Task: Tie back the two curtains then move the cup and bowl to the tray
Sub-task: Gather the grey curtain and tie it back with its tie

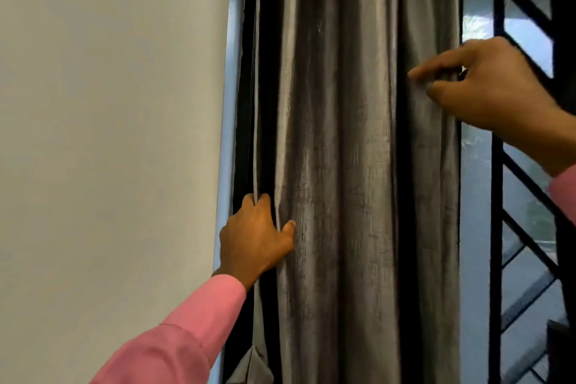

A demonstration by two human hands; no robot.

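Grey curtain hangs bunched between white wall and window with black grille; left hand grips its left edge low down; right hand pinches its right edge higher up; cup, bowl, tray out of view.

Grey curtain hanging in vertical folds beside pale wall. Left hand gripping curtain's left edge low down, fingers wrapping behind fabric, thumb lying on front. Right hand pinching right edge higher up. Pink sleeves covering both forearms. Black window grille showing at right.
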